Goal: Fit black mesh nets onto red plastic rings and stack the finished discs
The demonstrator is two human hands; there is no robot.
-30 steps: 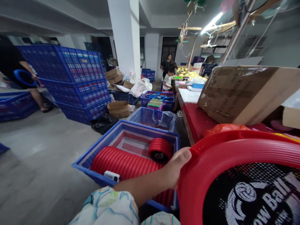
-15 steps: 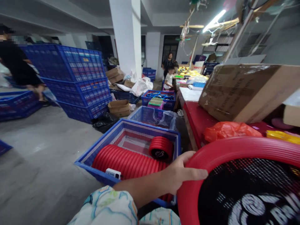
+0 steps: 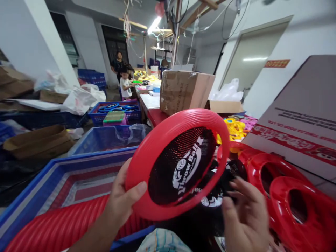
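My left hand [image 3: 123, 201] grips the lower left rim of a red ring disc [image 3: 154, 147] with black printed mesh, held up tilted in front of me. My right hand [image 3: 245, 215] sits lower right, fingers curled on a pile of black mesh pieces [image 3: 214, 199] under the disc. Empty red ring frames [image 3: 286, 196] lie on the table to the right. A row of stacked red discs [image 3: 60, 227] lies in the blue crate [image 3: 39, 185] at my left.
A large printed carton [image 3: 296, 119] stands at the right, a brown box [image 3: 183, 91] on the red table [image 3: 155, 116] behind. Yellow parts [image 3: 233, 127] lie beyond the rings. More blue crates [image 3: 115, 113], cardboard and bags line the left. Two people [image 3: 123, 75] are far back.
The view swung right toward the table. My left hand lifted the red disc up and away, so the whole disc shows. My right hand came into view on the black mesh.
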